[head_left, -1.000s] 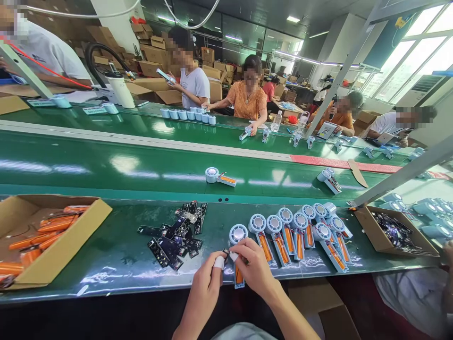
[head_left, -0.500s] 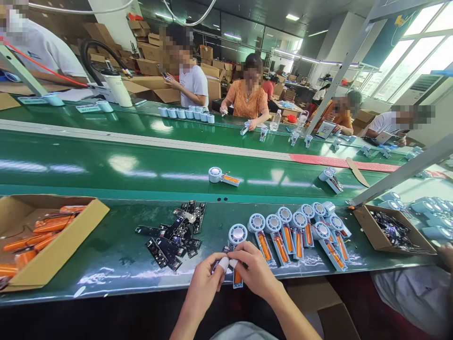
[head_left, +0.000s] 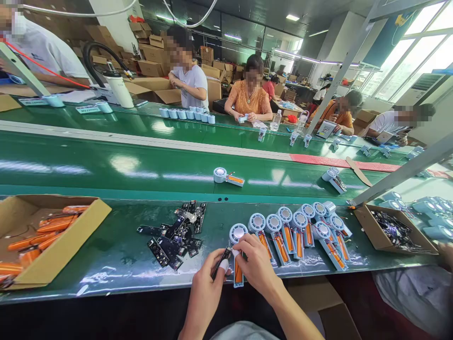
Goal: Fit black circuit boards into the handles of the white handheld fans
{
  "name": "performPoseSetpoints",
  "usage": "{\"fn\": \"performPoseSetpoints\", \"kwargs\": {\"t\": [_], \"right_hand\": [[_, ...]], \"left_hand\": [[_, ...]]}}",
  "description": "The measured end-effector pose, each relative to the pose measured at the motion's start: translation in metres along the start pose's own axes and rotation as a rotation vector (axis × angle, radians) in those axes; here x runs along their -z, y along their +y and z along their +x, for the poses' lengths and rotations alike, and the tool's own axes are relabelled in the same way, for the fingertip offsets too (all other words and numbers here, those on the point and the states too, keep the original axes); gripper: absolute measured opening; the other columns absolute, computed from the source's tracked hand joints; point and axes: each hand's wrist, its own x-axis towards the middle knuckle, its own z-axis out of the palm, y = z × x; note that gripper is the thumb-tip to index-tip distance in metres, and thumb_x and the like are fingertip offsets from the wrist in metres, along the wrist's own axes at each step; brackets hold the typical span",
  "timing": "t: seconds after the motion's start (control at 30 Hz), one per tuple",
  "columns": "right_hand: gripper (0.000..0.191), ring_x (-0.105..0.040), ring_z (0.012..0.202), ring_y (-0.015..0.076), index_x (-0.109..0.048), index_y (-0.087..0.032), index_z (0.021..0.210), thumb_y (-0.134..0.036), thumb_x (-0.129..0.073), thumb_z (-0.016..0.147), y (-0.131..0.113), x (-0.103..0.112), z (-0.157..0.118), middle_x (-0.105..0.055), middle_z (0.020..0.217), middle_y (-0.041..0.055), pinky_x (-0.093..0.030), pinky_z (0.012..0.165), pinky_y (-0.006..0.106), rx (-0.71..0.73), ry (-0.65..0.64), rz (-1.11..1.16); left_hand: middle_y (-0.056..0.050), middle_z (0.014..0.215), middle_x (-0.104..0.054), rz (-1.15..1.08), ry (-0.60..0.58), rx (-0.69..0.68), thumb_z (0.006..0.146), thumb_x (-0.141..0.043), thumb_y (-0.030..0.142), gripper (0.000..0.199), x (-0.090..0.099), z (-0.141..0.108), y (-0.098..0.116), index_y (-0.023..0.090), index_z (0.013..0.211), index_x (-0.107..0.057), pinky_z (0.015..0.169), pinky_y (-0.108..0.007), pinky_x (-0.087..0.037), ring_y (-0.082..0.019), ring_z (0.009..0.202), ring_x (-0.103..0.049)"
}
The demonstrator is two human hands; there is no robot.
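My left hand [head_left: 207,286] is closed on a narrow black circuit board [head_left: 222,261], gripped between thumb and fingers and tilted. My right hand [head_left: 257,264] pinches at the board's upper end; whatever is between its fingertips is too small to make out. Both hands wear white fingertip covers. Under them lies a light-blue handheld fan body [head_left: 238,233], its round head pointing away from me and its orange battery [head_left: 238,275] showing in the handle. My right hand partly hides this fan. To the left is a loose pile of black circuit boards [head_left: 177,233].
Several similar fan bodies [head_left: 300,219] stand close together to the right. A carton of orange batteries [head_left: 76,248] is at left, a carton of dark parts [head_left: 375,243] at right. Beyond runs a green conveyor [head_left: 170,182] carrying fans. Co-workers sit across it.
The circuit board in my left hand has turned and shows more clearly. My right hand has shifted slightly up. Across the line, a co-worker has brought both hands to a fan part.
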Motion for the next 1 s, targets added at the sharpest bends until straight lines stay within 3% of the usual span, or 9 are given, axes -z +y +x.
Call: {"fn": "performPoseSetpoints", "kwargs": {"t": [0.17, 0.33, 0.43, 0.6, 0.77, 0.93, 1.0], "right_hand": [[0.023, -0.053, 0.080, 0.0221, -0.069, -0.021, 0.096, -0.005, -0.053, 0.092, -0.004, 0.007, 0.003, -0.066, 0.093, 0.0071, -0.047, 0.071, 0.034, 0.132, -0.056, -0.128], [0.024, -0.053, 0.079, 0.0220, -0.068, -0.020, 0.095, -0.006, -0.049, 0.094, -0.003, 0.010, 0.003, -0.065, 0.091, 0.0072, -0.045, 0.070, 0.033, 0.204, -0.083, -0.173], [0.024, -0.053, 0.079, 0.0212, -0.069, -0.020, 0.093, -0.003, -0.052, 0.090, -0.002, 0.008, 0.003, -0.066, 0.091, 0.0062, -0.046, 0.070, 0.032, 0.168, -0.074, -0.137], [0.021, -0.058, 0.083, 0.0201, -0.071, -0.021, 0.090, -0.004, -0.060, 0.088, 0.003, 0.008, 0.006, -0.066, 0.090, 0.0045, -0.049, 0.074, 0.030, 0.050, -0.087, 0.012], [0.023, -0.065, 0.089, 0.0180, -0.075, -0.023, 0.099, -0.006, -0.066, 0.088, 0.009, 0.016, 0.012, -0.069, 0.094, 0.0030, -0.050, 0.078, 0.027, -0.018, -0.173, 0.217], [0.020, -0.065, 0.085, 0.0180, -0.077, -0.023, 0.091, -0.007, -0.067, 0.087, 0.005, 0.011, 0.013, -0.070, 0.088, 0.0022, -0.051, 0.077, 0.028, -0.024, -0.143, 0.240], [0.020, -0.065, 0.090, 0.0196, -0.077, -0.023, 0.095, -0.008, -0.066, 0.087, 0.003, 0.009, 0.010, -0.070, 0.094, 0.0042, -0.052, 0.080, 0.030, -0.020, -0.102, 0.200]], "left_hand": [[-0.011, 0.105, -0.079, 0.092, 0.024, -0.112, 0.084, -0.054, 0.042, 0.036, 0.002, -0.001, 0.003, 0.021, 0.109, -0.070, 0.060, -0.032, -0.062, -0.023, 0.074, -0.076], [-0.008, 0.097, -0.080, 0.104, 0.029, -0.117, 0.084, -0.054, 0.040, 0.036, 0.002, -0.001, 0.004, 0.021, 0.108, -0.072, 0.058, -0.033, -0.062, -0.022, 0.063, -0.075], [-0.009, 0.096, -0.081, 0.155, 0.034, -0.139, 0.084, -0.053, 0.036, 0.035, 0.002, -0.001, 0.002, 0.020, 0.109, -0.073, 0.060, -0.034, -0.062, -0.024, 0.067, -0.075], [-0.010, 0.112, -0.079, 0.222, -0.027, -0.229, 0.084, -0.052, 0.033, 0.038, 0.010, 0.003, 0.002, 0.021, 0.110, -0.076, 0.062, -0.034, -0.062, -0.024, 0.074, -0.075], [-0.008, 0.093, -0.080, 0.196, -0.147, -0.214, 0.086, -0.052, 0.038, 0.036, 0.022, 0.011, 0.014, 0.023, 0.104, -0.079, 0.051, -0.027, -0.058, -0.020, 0.065, -0.070], [-0.008, 0.091, -0.080, 0.171, -0.197, -0.265, 0.085, -0.054, 0.038, 0.032, 0.027, 0.017, 0.018, 0.023, 0.097, -0.080, 0.061, -0.029, -0.061, -0.019, 0.065, -0.069], [-0.008, 0.097, -0.080, 0.185, -0.188, -0.249, 0.086, -0.053, 0.038, 0.032, 0.027, 0.017, 0.014, 0.024, 0.100, -0.078, 0.066, -0.030, -0.062, -0.020, 0.069, -0.072]]}}
